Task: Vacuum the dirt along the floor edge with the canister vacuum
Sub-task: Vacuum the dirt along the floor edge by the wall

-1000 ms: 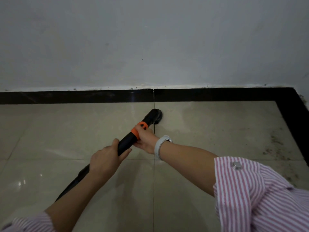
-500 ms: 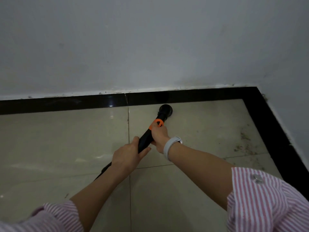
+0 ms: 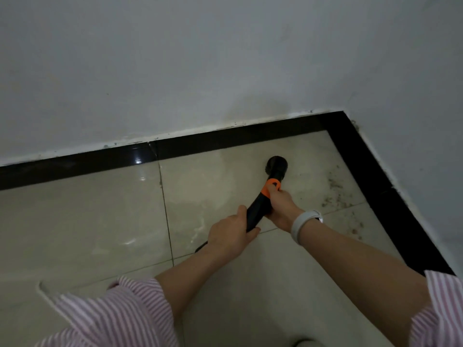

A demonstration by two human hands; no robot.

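Left sleeve: pink-and-white stripes, pushed up the forearm, low in the head view.
Left hand: fingers curled round the rear of the black vacuum wand, thumb lying along its top; the wand runs up and to the right out of this grip.
Hose: only a short dark stretch shows just behind the left hand, near the floor.
Floor tiles: glossy beige, a grout line crossing just left of the hands.
Right hand: clamped on the wand ahead of the left hand, thumb up against the orange collar; a pale wristband sits on the wrist.
Nozzle: round, black, down at the tile just short of the black skirting, beyond the right hand.
Dirt: dark specks scattered to the right of the nozzle, toward the corner skirting, apart from it.
Change: half a second ago the nozzle was nearer the tile joint; it now sits further right, closer to the dirt. Both hands keep their grips, and the corner fills more of the view.
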